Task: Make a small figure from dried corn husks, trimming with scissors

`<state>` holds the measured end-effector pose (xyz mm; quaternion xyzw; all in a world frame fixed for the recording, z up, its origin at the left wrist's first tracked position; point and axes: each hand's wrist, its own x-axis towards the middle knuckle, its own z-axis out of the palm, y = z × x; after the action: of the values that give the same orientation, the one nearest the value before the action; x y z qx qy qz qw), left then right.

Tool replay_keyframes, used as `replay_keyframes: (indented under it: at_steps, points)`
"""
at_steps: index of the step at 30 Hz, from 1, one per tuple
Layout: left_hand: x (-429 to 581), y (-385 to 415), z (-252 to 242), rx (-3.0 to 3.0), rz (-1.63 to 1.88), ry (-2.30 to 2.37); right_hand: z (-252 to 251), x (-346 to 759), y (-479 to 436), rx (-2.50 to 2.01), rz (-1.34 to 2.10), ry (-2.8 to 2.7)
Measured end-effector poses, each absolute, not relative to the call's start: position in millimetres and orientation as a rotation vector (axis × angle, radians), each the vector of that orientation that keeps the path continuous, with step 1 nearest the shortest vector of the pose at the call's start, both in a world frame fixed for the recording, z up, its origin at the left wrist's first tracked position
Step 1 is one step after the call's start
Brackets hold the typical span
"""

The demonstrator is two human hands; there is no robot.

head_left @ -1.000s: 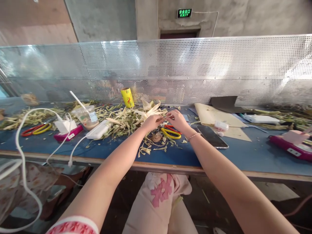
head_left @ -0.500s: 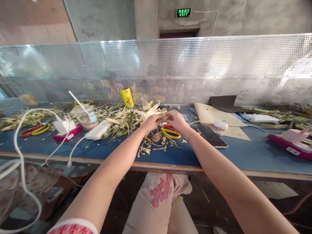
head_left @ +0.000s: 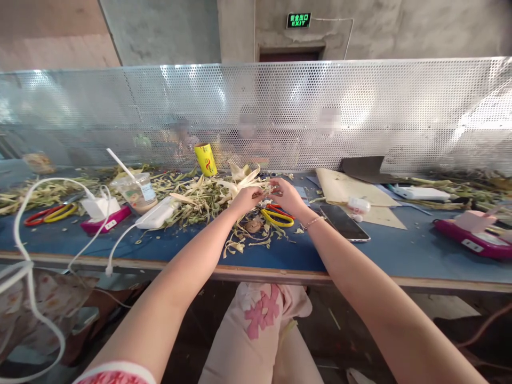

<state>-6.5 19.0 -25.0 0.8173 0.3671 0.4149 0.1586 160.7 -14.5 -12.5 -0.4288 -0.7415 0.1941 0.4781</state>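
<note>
My left hand [head_left: 245, 199] and my right hand [head_left: 287, 196] meet over a heap of pale dried leaf strips [head_left: 208, 197] on the blue table [head_left: 400, 256]. Both hands pinch a small piece of leaf [head_left: 267, 188] between their fingertips, fingers closed around it. Yellow-and-red scissors [head_left: 276, 216] lie just under my right hand. Loose leaf scraps [head_left: 244, 240] are scattered in front of my hands. A bracelet circles my right wrist.
A phone [head_left: 344, 222] lies right of my hands, with tan card sheets [head_left: 352, 189] behind it. A yellow roll [head_left: 205, 159], a plastic cup with straw [head_left: 138, 192], a white power bank [head_left: 156, 213], cables, and more scissors [head_left: 44, 213] sit left. A pink device [head_left: 472, 240] sits right. Perforated metal screen behind.
Both hands stay together at the leaf pile, shifting only slightly while working the small piece. The view drifted a little.
</note>
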Motion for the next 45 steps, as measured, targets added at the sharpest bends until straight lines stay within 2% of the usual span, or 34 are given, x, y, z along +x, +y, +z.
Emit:
replay_keyframes:
  at_steps: [14,29,45]
  points:
    - [-6,13,-20,2.375,1.123,1.137,-15,162,-12,-1.020,0.426,-1.764]
    - [0,1,-10,2.198,1.169,1.083,-14,164,-8,-0.866,0.978,-1.465]
    - [2,5,-11,1.967,1.095,0.970,-10,162,-8,-0.873,1.037,-1.370]
